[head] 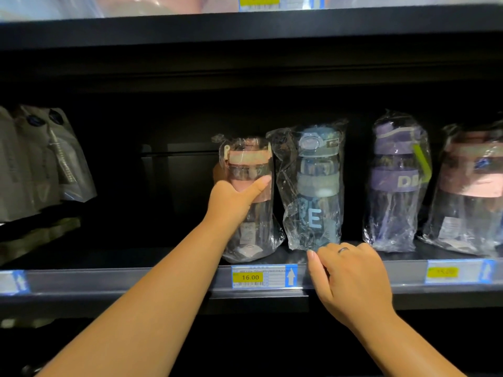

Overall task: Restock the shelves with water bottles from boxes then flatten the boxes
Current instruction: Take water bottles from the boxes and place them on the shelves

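Both arms reach forward; left hand (pixel 234 198) curled in a grip, right hand (pixel 351 278) loosely open (fingers bent).

Grey plastic-wrapped flat packs (pixel 40 164) lean together at the far left. A yellow-and-blue price label reading 16.00 (pixel 262 277) sits in the front rail; a second, blurred yellow price label (pixel 451 272) sits to its right.

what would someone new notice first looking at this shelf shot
Most likely the left hand wrapped around the pink bottle in its clear plastic bag, standing at the middle of the shelf. Beside it to the right stands the blue bottle, with the right hand, a ring on one finger, at its base near the yellow 16.00 price tag.
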